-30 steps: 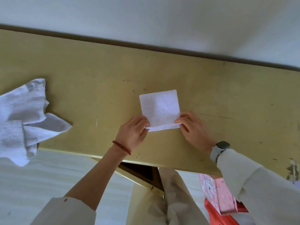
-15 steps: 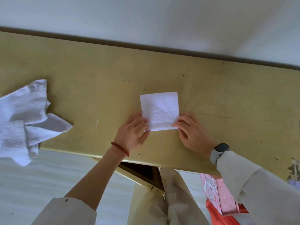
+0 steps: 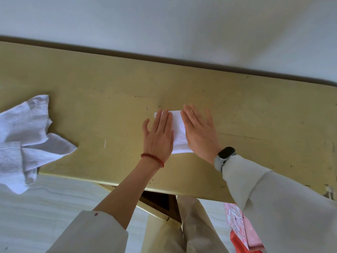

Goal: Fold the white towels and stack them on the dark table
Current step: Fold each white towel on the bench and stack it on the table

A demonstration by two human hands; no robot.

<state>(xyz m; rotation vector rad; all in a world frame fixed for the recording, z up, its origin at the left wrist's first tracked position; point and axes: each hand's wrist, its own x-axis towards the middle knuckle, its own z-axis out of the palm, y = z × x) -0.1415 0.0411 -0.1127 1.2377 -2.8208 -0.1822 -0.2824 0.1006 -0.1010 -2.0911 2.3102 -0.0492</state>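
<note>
A small folded white towel (image 3: 179, 132) lies flat on the yellowish table (image 3: 255, 114), near its middle. My left hand (image 3: 159, 136) rests palm down on the towel's left part, fingers stretched and slightly apart. My right hand (image 3: 198, 132) lies palm down on its right part, also flat. Only a strip of the towel shows between the two hands. A heap of crumpled white towels (image 3: 23, 139) sits at the table's left end and hangs over the near edge.
A pale wall runs behind the table's far edge. Beyond the near edge are my legs, a light floor, and a pink and red object (image 3: 242, 232) at the lower right. The table's right end shows chipped paint (image 3: 328, 190).
Both hands left the towel's near corners, which they were pinching, and moved forward to lie flat on top of it. The towel now lies pressed flat.
</note>
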